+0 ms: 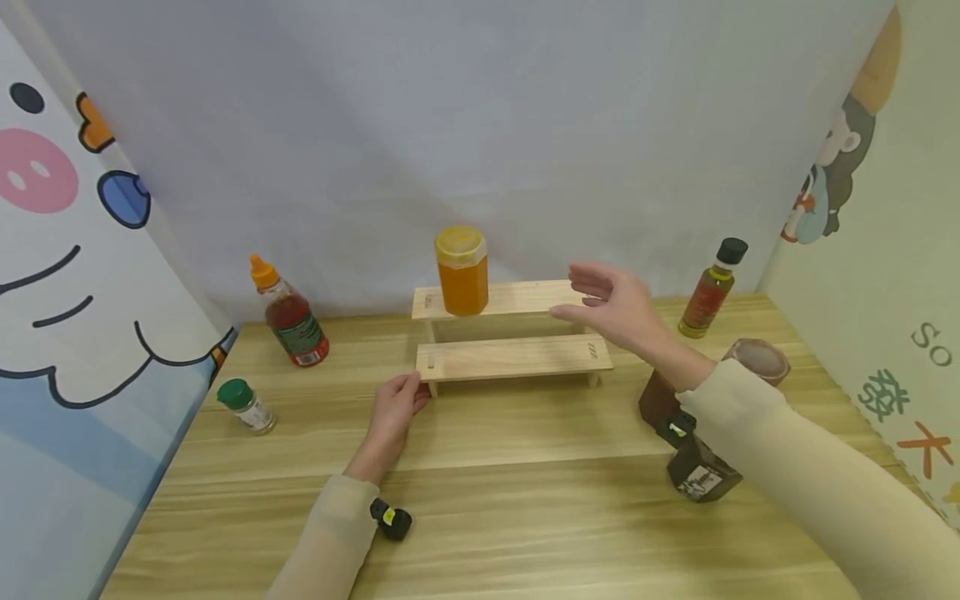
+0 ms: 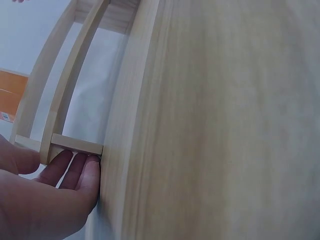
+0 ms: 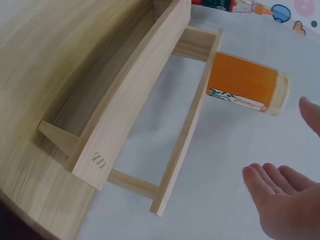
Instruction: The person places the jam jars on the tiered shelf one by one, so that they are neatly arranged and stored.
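A two-tier wooden shelf point(image 1: 517, 358) stands near the back of the table. At its front left corner, my left hand point(image 1: 393, 408) grips the end, with the thumb by the board's edge and the fingers curled against the leg point(image 2: 77, 144). On the upper tier, left of its middle, a honey-coloured jar point(image 1: 462, 279) with a yellow lid stands upright. My right hand point(image 1: 618, 304) hovers by the right end of the upper tier, thumb and fingers spread apart and nothing between them. The right wrist view shows the jar point(image 3: 242, 82) apart from these fingers.
On the left stand a red sauce bottle point(image 1: 296, 325) with an orange cap and a small green-capped shaker point(image 1: 247, 407). An oil bottle point(image 1: 705, 296) stands at the back right. Dark containers, including a black one point(image 1: 701, 475) with a white label, are partly hidden by the right forearm.
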Motion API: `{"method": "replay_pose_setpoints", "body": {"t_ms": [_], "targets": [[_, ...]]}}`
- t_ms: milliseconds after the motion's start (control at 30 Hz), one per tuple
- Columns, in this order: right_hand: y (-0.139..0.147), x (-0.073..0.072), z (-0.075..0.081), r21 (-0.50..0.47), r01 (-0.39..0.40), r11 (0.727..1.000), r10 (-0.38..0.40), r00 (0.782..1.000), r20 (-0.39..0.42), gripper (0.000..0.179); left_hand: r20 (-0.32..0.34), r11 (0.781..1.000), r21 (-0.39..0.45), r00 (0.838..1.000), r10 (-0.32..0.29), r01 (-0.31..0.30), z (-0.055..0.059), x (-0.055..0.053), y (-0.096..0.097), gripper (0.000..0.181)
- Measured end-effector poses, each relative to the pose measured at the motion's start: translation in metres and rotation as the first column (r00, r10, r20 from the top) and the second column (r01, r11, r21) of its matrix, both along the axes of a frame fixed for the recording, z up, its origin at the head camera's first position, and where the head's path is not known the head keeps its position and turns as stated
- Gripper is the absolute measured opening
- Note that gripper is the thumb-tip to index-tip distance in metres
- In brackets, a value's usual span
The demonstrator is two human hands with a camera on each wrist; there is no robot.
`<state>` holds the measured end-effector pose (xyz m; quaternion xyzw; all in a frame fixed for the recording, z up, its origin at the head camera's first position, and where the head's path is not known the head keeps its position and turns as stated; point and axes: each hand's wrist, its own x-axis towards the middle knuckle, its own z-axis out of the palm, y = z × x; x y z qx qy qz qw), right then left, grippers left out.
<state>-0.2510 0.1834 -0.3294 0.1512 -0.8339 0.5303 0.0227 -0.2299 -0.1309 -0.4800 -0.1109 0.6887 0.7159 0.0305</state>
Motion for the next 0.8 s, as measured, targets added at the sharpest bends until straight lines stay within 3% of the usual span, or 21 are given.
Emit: {"method": "replay_pose_setpoints", "body": {"t_ms": [200,367,567,800], "targets": [[0.027,0.024,0.007,-0.052,0.009,0.999,-0.006,0.998,0.070,0.066,-0.006,1.000,-0.012,1.000,-0.004,0.004,0.000,0.002,0.000,0.040],[0.052,0.038,0.009,0.012,0.021,1.000,-0.021,1.000,0.005,0.063,-0.009,1.000,-0.022,1.000,-0.003,0.002,0.000,0.002,0.001,0.040],[0.081,0.051,0.008,0.080,0.049,0.996,-0.050,0.999,0.012,0.063,-0.004,1.000,-0.019,1.000,0.000,0.000,-0.001,0.003,0.000,0.040],[0.111,0.064,-0.007,0.136,0.147,0.980,-0.137,0.987,-0.081,0.057,-0.003,1.000,-0.016,1.000,-0.010,0.009,0.000,0.001,-0.001,0.040]]}}
